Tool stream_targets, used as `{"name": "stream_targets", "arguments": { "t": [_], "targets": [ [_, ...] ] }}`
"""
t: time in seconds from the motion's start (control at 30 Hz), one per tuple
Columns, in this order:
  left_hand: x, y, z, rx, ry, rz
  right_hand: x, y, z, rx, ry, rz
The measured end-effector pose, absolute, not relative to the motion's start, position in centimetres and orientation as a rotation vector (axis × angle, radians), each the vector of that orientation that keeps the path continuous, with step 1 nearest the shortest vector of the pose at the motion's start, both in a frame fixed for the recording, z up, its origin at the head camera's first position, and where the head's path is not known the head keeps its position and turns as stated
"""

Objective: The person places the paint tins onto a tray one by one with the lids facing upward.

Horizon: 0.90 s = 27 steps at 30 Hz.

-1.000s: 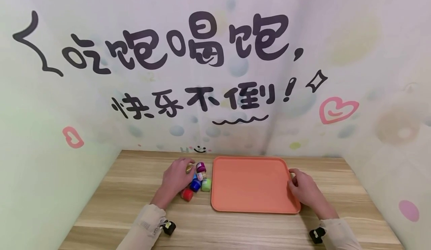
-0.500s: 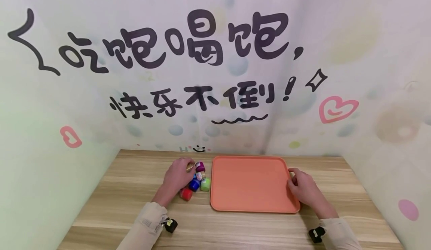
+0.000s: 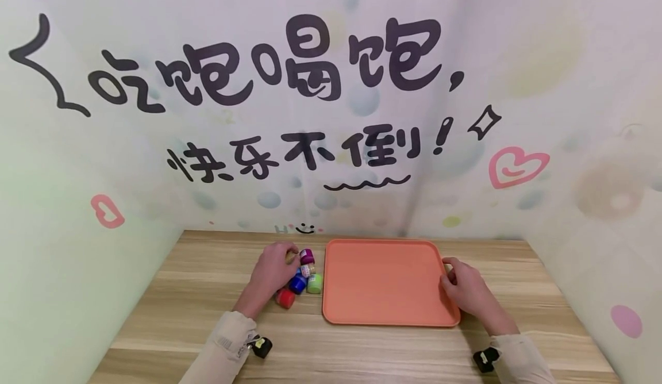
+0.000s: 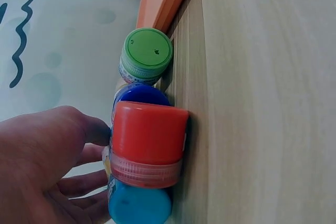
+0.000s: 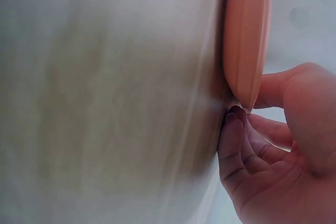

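Note:
On the left, my left hand [image 3: 273, 266] reaches round the far side of a cluster of small paint jars, holding one with a gold lid [image 3: 291, 256] between thumb and fingers. In the left wrist view a red jar [image 4: 150, 135] lies on its side in front of that hand, a cyan jar [image 4: 139, 204] below it. Dark blue [image 3: 297, 283], light green [image 3: 314, 283] and purple [image 3: 307, 256] jars lie close by. At the right, my right hand [image 3: 468, 289] pinches the side rim of the orange tray [image 3: 388, 283], thumb above and fingertips curled at its underside.
Wood-grain table [image 3: 372, 355] lies under everything, with its back edge against a printed wall cloth [image 3: 310, 206]. Side panels rise left and right. The tray's left rim stands just right of the green jar. A small black device [image 3: 261, 346] sits at the left wrist, another [image 3: 485, 360] at the right.

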<state>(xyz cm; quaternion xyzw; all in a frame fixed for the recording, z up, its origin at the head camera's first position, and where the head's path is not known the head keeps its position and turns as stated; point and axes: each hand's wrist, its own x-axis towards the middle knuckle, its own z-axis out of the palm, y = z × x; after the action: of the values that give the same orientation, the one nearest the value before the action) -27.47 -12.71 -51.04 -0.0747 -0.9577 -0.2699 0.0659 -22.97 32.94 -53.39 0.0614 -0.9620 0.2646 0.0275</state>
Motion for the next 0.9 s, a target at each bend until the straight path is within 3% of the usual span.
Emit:
{"name": "stream_targets", "arguments": {
  "t": [0.9],
  "targets": [
    [-27.21,-13.07,-50.63,-0.395,-2.595,-0.835,-22.61,32.89,-53.29,0.218,-2.966,0.838]
  ]
}}
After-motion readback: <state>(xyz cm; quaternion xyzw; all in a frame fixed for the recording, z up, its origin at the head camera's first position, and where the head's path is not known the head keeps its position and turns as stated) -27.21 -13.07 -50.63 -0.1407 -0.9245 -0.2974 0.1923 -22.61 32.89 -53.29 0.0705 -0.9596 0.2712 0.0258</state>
